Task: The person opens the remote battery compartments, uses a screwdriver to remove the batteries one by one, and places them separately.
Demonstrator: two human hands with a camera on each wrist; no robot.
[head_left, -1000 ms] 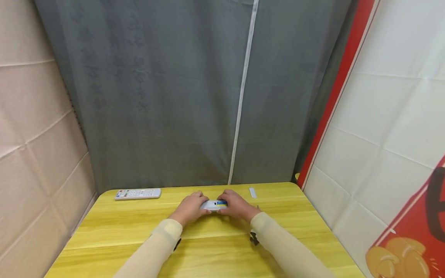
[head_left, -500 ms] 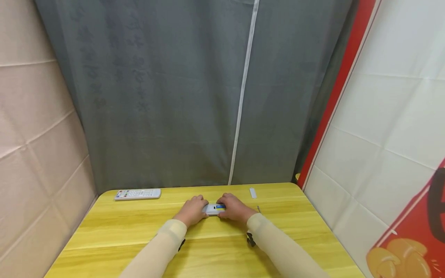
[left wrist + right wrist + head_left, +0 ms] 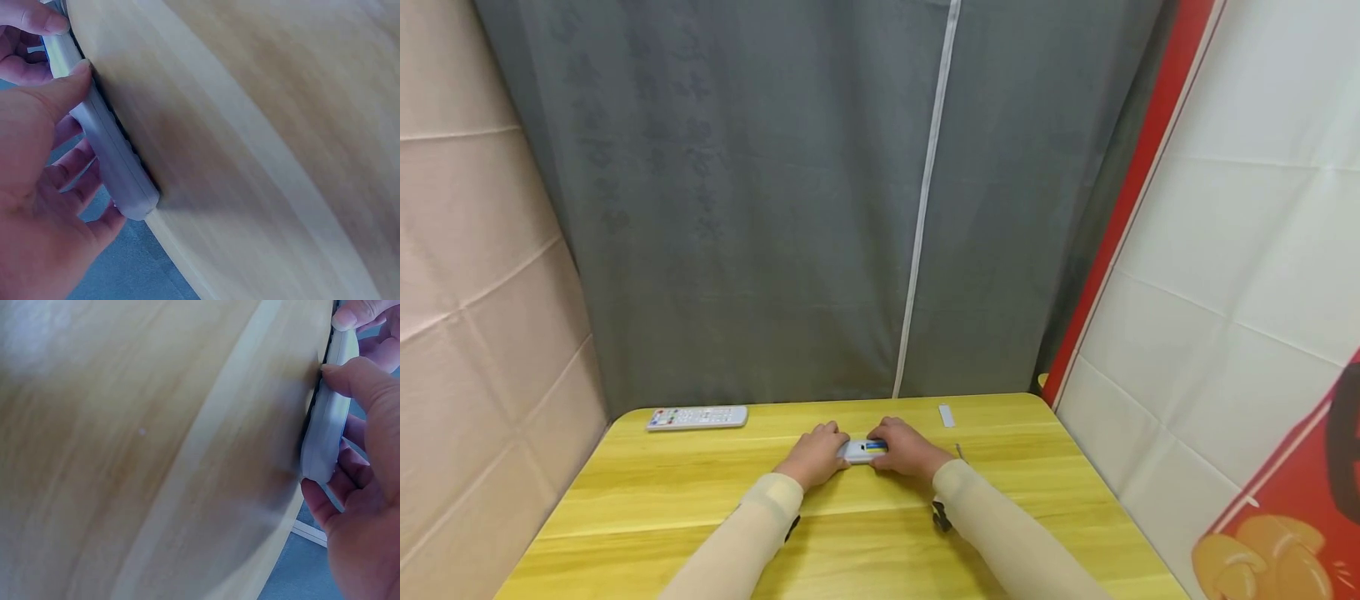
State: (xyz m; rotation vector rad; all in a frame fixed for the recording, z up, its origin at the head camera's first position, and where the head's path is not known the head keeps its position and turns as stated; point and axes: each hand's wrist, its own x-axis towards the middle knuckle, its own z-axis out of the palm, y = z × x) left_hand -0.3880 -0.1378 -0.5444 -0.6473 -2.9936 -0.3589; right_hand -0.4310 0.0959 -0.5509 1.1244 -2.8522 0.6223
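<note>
Remote control (image 3: pixel 854 451), pale grey, elongated, plastic, is lying crosswise over the far half of the yellow wood-grain table (image 3: pixel 865 533). Its back is facing up, an uncovered recess in the right part showing a blue-and-yellow battery filling (image 3: pixel 876 447); number of cells cannot be read. Dark keys are facing the tabletop. Cannot tell whether they are touching it.

Left hand (image 3: pixel 815 455) is gripping the left end, thumb pressing along the near side, fingers curling round the far side. Right hand (image 3: pixel 907 447) is gripping the right end in the same manner, partly covering the recess. The two hands are sitting near each other but apart, the middle of the casing showing between them. Cream long sleeves (image 3: pixel 737 533) are covering both forearms, small black objects (image 3: pixel 942 517) showing beneath the cuffs.

Surroundings: a white, button-covered slab remote (image 3: pixel 697 418) is lying at the far left, well apart from the hands. A small white rectangular plate (image 3: pixel 947 416) is lying at the far right. A slim dark rod (image 3: pixel 960 452) is lying just beside the right wrist, partly hidden. A grey fabric curtain (image 3: pixel 760 208) is hanging behind the far edge.
</note>
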